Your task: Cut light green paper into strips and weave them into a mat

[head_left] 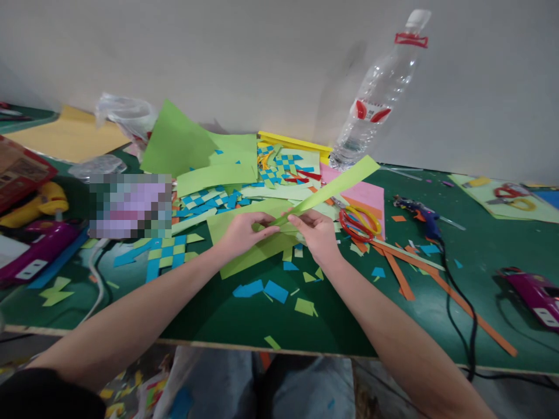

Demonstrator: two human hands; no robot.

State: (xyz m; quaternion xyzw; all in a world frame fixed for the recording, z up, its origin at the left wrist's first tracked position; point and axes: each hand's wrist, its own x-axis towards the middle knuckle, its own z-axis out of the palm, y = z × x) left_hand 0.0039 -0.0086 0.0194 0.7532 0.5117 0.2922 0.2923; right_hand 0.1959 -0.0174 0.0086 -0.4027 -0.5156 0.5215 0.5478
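Both hands meet over the middle of the table on a light green paper strip (338, 187). My left hand (247, 234) pinches the strip's near end between thumb and fingers. Close beside it, my right hand (315, 228) grips the same strip, whose free end sticks up to the right. Beneath the hands lies a flat green paper sheet (244, 256). Scissors with red and yellow handles (360, 221) rest just right of my right hand. A woven blue and green paper piece (168, 253) lies left of my left hand.
A clear plastic bottle (375, 93) stands tilted by the wall. A blue glue gun (421, 218) with a black cord lies at right. Green sheets (192, 145) stand behind. Orange strips (471, 314) and blue scraps (275, 291) litter the green table (332, 331). Purple power strips (530, 297) sit at both sides.
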